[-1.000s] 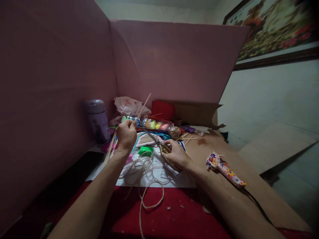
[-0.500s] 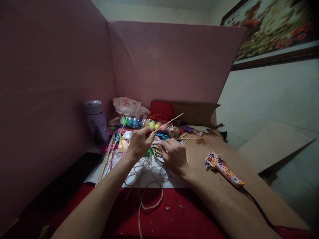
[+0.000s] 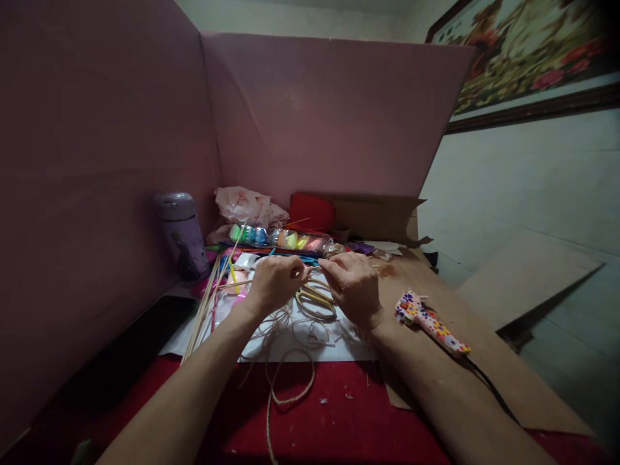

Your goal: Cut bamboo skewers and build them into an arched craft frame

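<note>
My left hand [image 3: 275,283] is closed in a pinch on a thin wooden stick [image 3: 237,283] that lies nearly level above the table. My right hand [image 3: 355,286] meets it fingertip to fingertip and pinches the same stick at its right end. Just below the fingers, scissors [image 3: 316,301] with pale loop handles lie on a white sheet [image 3: 339,342]. Loose twine [image 3: 285,371] curls from under my left hand onto the red cloth [image 3: 349,420].
A bundle of long sticks [image 3: 202,313] lies at the left beside a purple bottle [image 3: 181,236]. A pack of coloured clay [image 3: 278,237], a pink bag [image 3: 245,205] and cardboard [image 3: 382,219] stand behind. A patterned glue gun [image 3: 426,320] lies right. Pink partition walls [image 3: 320,116] enclose the table.
My left hand swung the stick down from upright to nearly level and moved right. My right hand let go of the scissors, which now lie on the sheet, and took the stick's end.
</note>
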Demonstrator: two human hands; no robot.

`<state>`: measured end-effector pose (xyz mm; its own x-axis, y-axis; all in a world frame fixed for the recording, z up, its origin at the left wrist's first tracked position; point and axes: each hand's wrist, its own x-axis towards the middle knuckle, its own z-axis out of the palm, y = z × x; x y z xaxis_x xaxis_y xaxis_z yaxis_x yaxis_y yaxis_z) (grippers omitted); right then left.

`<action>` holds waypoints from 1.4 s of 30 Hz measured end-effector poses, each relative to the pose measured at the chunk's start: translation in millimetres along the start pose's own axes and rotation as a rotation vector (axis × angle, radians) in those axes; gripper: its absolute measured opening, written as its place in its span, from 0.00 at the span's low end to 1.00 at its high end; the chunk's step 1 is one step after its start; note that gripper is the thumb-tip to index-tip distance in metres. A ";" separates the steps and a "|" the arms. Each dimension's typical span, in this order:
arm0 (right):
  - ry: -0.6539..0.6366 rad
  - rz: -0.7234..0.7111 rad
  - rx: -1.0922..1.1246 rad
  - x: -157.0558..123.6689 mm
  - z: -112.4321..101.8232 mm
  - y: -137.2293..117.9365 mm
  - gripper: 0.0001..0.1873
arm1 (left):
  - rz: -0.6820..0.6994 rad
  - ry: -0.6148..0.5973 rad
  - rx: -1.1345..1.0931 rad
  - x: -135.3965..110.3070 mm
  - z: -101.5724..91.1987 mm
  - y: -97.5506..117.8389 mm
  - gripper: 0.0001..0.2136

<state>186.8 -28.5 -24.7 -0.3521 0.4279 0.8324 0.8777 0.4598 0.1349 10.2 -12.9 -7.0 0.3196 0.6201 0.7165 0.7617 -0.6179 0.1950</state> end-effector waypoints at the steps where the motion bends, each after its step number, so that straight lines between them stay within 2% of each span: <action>1: -0.009 -0.002 0.001 0.1 -0.2 0.0 0.13 | 0.000 0.000 0.015 -0.3 0.1 -0.1 0.12; 12: -0.099 0.016 0.078 0.7 1.3 2.0 0.14 | -0.005 -0.019 0.098 -0.9 1.4 0.7 0.11; 20: -0.197 0.051 0.049 0.3 0.7 -9.9 0.15 | -0.033 -0.074 0.173 -2.9 3.9 0.9 0.09; 23: -0.206 0.096 0.258 0.2 3.6 -3.0 0.12 | -0.024 -0.134 0.029 -0.5 0.5 -2.0 0.11; 28: -0.204 0.254 0.887 1.0 9.6 9.5 0.08 | -0.087 -0.312 -0.483 4.1 -8.3 -8.2 0.17; 30: -0.196 0.298 0.962 2.6 8.4 10.2 0.09 | -0.139 -0.316 -0.624 5.2 -10.5 -9.3 0.16; 32: -0.166 0.261 0.828 4.4 5.5 11.3 0.08 | -0.159 -0.231 -0.628 6.0 -11.2 -10.3 0.14; 35: -0.176 0.090 0.390 4.8 2.5 17.3 0.06 | -0.129 -0.042 -0.486 6.5 -10.3 -13.2 0.11; 38: -0.319 -0.031 0.065 1.6 4.9 25.9 0.08 | -0.061 0.098 -0.347 6.0 -8.9 -16.0 0.09; 42: -0.483 -0.035 -0.135 -3.8 11.4 36.5 0.12 | 0.015 0.192 -0.228 4.0 -7.6 -15.5 0.09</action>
<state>216.4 -4.4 -29.1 -0.4646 0.7396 0.4869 0.8855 0.3893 0.2536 -4.6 -4.5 -2.0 0.2002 0.5208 0.8299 0.6043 -0.7323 0.3138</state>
